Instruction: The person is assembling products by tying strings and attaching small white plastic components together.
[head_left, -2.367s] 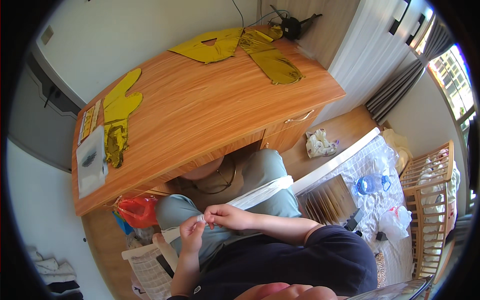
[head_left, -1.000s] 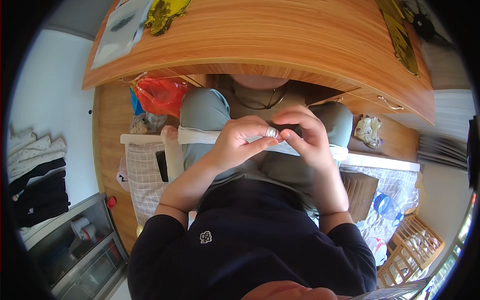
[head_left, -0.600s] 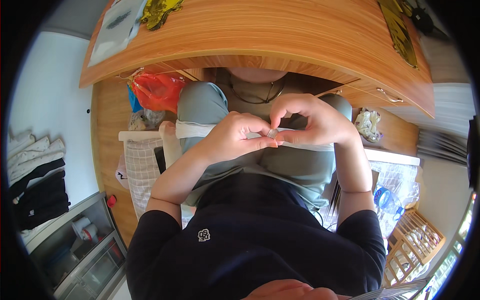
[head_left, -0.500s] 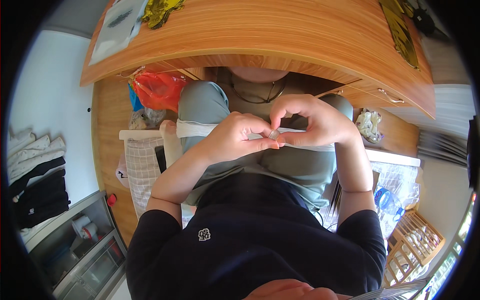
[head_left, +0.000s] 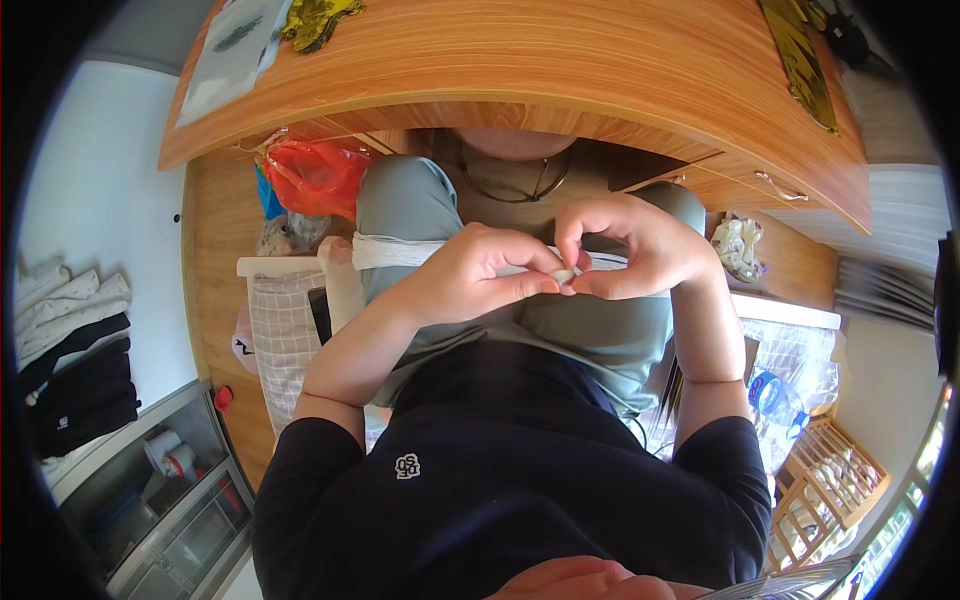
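Over my lap, my left hand [head_left: 478, 272] and my right hand [head_left: 640, 248] meet with their fingertips almost touching. Both are closed in a pinch around a small whitish piece [head_left: 565, 275], mostly covered by the fingers, so I cannot make out its kind. A white band of what looks like thread [head_left: 390, 251] is stretched around my two knees, in grey-green trousers [head_left: 405, 205]. It passes behind the hands, which hide its middle. Whether the whitish piece is joined to that band, I cannot tell.
Ahead stands a wooden desk [head_left: 480, 60] with gold foil pieces [head_left: 320, 22] and a clear plastic sheet [head_left: 232, 60] on it. A red plastic bag [head_left: 312, 175] lies left of my knees. To the right are a water bottle [head_left: 778, 400] and a wooden rack [head_left: 830, 480].
The fingertips and the whitish piece have shifted slightly to the right. My right thumb and forefinger have drawn a little away from the left fingertips.
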